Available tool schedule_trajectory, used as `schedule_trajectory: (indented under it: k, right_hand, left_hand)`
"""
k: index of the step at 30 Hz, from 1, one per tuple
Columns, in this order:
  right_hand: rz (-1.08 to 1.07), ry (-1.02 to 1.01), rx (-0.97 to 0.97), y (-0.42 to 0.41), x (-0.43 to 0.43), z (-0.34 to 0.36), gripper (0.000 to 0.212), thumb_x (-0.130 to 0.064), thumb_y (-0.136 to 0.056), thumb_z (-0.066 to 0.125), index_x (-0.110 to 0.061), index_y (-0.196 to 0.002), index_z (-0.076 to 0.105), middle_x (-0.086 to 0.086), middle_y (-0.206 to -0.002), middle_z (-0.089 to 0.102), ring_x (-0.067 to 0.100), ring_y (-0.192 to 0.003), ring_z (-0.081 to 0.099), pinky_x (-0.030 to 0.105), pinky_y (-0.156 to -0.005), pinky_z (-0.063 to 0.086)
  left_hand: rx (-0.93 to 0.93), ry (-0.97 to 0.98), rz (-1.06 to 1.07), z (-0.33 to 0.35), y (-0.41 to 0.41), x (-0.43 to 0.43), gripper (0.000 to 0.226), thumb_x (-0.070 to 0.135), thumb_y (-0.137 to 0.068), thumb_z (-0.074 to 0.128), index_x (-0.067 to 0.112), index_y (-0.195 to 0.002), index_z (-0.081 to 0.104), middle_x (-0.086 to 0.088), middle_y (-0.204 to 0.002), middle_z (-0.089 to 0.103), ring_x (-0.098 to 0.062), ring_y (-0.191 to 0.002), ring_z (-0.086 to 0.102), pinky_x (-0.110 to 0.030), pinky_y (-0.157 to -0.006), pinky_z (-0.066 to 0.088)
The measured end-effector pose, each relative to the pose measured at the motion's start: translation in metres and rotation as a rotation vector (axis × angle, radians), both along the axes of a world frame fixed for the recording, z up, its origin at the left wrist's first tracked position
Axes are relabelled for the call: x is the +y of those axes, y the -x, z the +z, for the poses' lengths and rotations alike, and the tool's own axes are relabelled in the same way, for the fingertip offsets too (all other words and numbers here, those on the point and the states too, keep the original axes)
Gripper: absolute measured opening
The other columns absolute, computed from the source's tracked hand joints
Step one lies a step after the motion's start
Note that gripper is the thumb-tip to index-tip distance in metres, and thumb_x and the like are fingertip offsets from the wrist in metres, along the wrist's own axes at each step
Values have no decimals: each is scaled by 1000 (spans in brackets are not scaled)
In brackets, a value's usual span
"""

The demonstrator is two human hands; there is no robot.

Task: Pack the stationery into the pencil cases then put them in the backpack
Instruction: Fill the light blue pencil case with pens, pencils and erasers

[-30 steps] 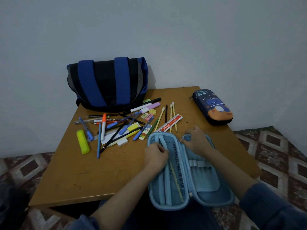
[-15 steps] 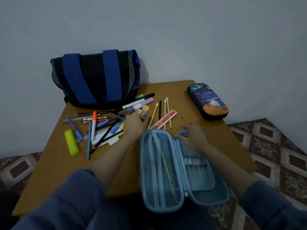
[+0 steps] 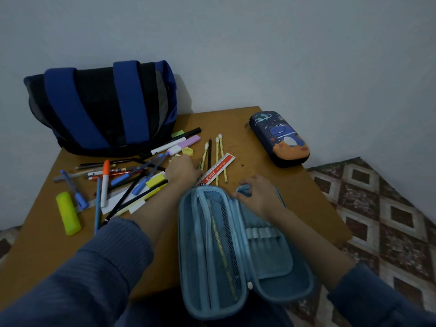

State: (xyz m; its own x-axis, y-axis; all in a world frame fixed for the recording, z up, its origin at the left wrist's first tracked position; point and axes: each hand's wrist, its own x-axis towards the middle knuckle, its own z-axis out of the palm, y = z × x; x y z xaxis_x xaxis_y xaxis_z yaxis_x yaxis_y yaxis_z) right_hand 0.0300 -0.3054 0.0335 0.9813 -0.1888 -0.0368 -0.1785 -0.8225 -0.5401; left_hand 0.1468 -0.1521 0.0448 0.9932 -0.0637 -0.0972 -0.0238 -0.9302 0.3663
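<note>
Wooden table (image 3: 254,147), left hand (image 3: 182,171) palm-down amid pens (image 3: 105,182)

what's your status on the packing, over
Left hand down in the pen pile, grip unclear. Right hand holds the open pencil case at its far end. Ruler beside the left hand.

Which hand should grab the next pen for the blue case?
Left. The left hand is right over the loose pens, while the right hand is busy gripping the far edge of the light blue pencil case, which lies open.
</note>
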Motion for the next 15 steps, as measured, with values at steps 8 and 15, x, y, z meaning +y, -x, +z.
schedule_trajectory:
  k: [8,15]
  right_hand:
    - [2,-4,-8,0,0,-3,46,-37,-87,61,-8,-123,57,10,-125,52,22,-114,50,25,-90,35]
    - [3,8,-14,-1,-1,-4,47,-37,-88,60,-9,-125,56,9,-125,52,21,-114,49,24,-87,33]
  left_hand:
    - [-53,1,-52,-4,-1,-4,33,34,-77,73,5,-92,67,-12,-97,68,-27,-92,63,-31,-65,44]
    - [-88,-238,-152,5,-3,-6,24,25,-87,61,4,-98,60,-13,-106,63,-28,-100,60,-32,-76,47]
